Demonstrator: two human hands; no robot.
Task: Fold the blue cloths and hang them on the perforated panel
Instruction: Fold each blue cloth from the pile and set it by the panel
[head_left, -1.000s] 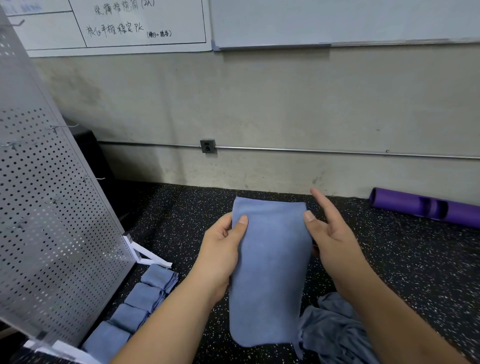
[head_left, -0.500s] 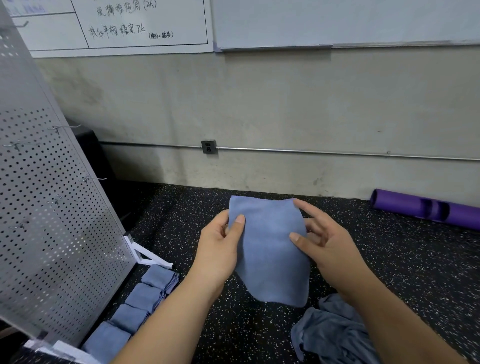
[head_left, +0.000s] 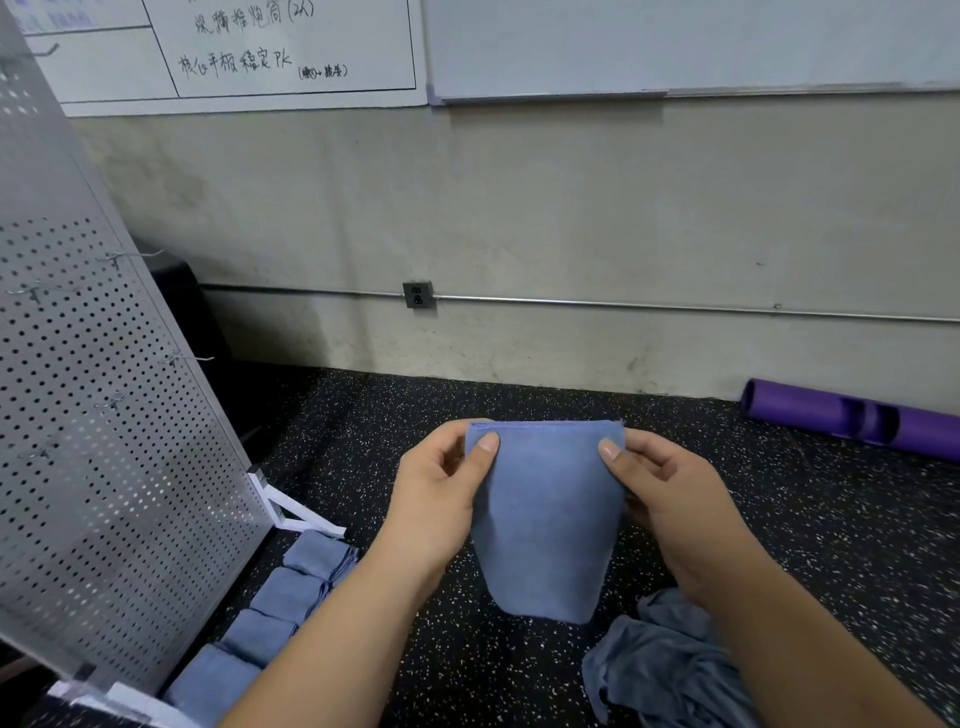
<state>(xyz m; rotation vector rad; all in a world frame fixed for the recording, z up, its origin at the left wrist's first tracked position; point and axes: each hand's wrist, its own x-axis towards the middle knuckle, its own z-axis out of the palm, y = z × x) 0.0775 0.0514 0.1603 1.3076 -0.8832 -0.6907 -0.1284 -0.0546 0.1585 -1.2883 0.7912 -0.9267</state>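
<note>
- I am watching the left hand (head_left: 441, 493) pinching the top left corner of the blue cloth (head_left: 545, 519). The thumb is lying on the near face, so the grip is clamping on fabric.
- The right hand (head_left: 670, 493) is pinching the top right corner the same way, and its grip is likewise clamping on the cloth.
- The cloth is hanging folded between both hands above the speckled floor (head_left: 779, 519). Its top edge is sitting level and its lower end is dangling free.
- The perforated panel (head_left: 104, 441) is standing at 9 o'clock, with wire hooks (head_left: 182, 358) sticking out of it.
- Four folded cloths (head_left: 291, 592) are lying in a row along the panel's foot, at 8 o'clock from the held cloth.
- A crumpled heap of cloths (head_left: 670, 670) is lying on the floor at 5 o'clock, just beside the right forearm.
- A purple roller (head_left: 852, 415) is lying by the wall at 2 o'clock, well apart.
</note>
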